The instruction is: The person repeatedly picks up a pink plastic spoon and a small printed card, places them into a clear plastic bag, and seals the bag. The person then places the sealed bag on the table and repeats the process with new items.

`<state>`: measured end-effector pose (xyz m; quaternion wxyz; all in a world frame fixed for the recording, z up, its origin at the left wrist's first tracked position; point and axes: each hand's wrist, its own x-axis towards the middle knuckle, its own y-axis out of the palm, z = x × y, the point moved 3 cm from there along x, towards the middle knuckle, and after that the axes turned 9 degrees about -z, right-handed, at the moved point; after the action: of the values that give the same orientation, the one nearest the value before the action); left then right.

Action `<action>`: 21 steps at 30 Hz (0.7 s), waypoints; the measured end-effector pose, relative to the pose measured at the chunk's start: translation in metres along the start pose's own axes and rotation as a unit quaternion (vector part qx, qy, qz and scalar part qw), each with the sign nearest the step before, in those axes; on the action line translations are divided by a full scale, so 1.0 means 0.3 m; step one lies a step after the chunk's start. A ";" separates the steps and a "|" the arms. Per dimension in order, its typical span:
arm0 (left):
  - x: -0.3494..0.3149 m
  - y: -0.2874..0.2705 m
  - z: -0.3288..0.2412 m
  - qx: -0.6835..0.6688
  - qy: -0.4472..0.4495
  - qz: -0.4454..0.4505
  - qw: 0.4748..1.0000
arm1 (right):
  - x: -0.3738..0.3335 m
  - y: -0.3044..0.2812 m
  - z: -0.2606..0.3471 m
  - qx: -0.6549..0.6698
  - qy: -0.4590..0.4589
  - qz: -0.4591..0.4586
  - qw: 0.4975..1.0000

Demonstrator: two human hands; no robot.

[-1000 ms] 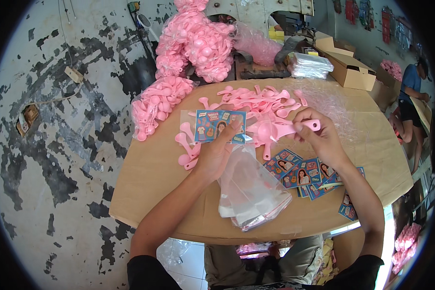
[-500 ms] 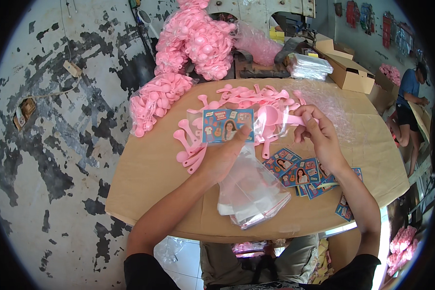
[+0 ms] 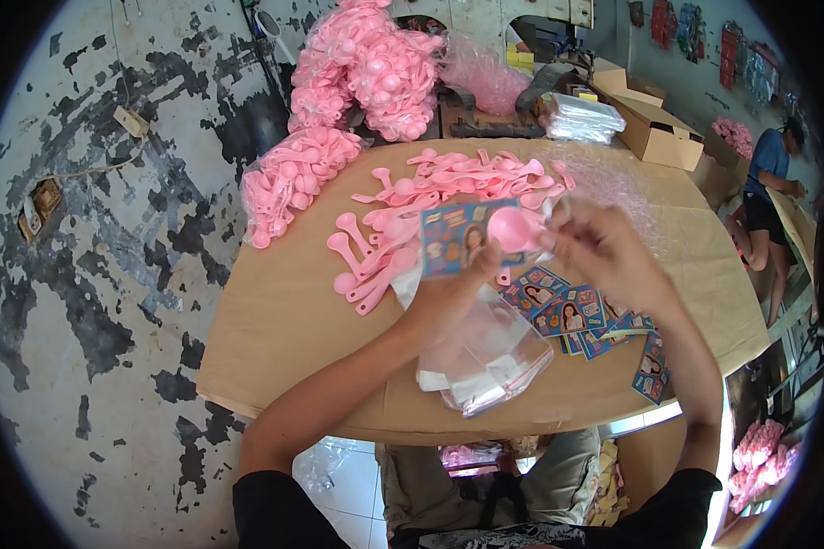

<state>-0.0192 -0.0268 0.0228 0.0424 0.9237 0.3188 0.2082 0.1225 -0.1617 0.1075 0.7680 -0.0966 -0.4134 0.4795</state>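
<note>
My left hand is closed, its thumb over a blue printed card held above the table. A pink scoop overlaps the card's right edge, bowl toward me. My right hand, smeared by motion, has its fingers closed at the scoop's handle end. Clear film shows near the right fingers; whether it wraps the scoop and card I cannot tell. Under my left wrist lies a stack of clear plastic bags. More printed cards lie in a loose pile below my right hand.
Loose pink scoops spread across the brown-covered table. Full bags of scoops rise at the far left. Crumpled clear film, packed clear bags and a cardboard box sit far right. Another person works beyond.
The card has shifted right and tilted. The scoop's bowl now overlaps the card's edge instead of lying beside it. My right hand has moved slightly right and toward me.
</note>
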 end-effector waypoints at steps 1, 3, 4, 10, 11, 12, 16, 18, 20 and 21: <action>0.011 0.006 -0.030 -0.002 0.005 0.002 1.000 | 0.024 -0.044 0.028 -0.036 -0.020 -0.012 0.999; 0.029 -0.012 -0.081 -0.121 0.009 -0.043 0.992 | 0.082 -0.126 0.067 -0.021 -0.029 -0.081 0.996; 0.049 -0.036 -0.077 -0.143 -0.020 -0.068 0.987 | 0.110 -0.192 0.089 -0.038 -0.056 -0.136 0.988; 0.078 -0.074 -0.083 -0.147 0.012 -0.114 0.982 | 0.276 -0.314 0.172 -0.118 -0.187 -0.264 0.939; 0.078 -0.080 -0.082 -0.139 0.010 -0.115 0.984 | 0.283 -0.274 0.158 -0.188 -0.097 -0.200 0.957; 0.074 -0.082 -0.078 -0.139 0.010 -0.116 0.983 | 0.292 -0.226 0.157 -0.228 -0.076 -0.167 0.956; 0.066 -0.100 -0.072 -0.113 -0.012 -0.129 0.985 | 0.304 -0.120 0.160 -0.210 -0.034 -0.126 0.969; 0.069 -0.100 -0.061 -0.100 -0.016 -0.134 0.986 | 0.293 -0.117 0.161 -0.197 -0.062 -0.147 0.967; 0.068 -0.095 -0.057 -0.085 0.003 -0.122 0.989 | 0.273 -0.136 0.169 -0.146 -0.086 -0.201 0.965; 0.066 -0.096 -0.057 -0.072 0.019 -0.105 0.992 | 0.278 -0.135 0.172 -0.141 -0.086 -0.199 0.966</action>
<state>-0.0286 0.0072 0.0393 0.1246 0.8755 0.3988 0.2429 0.1281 -0.1275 0.2079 0.7880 -0.0777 -0.5523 0.2606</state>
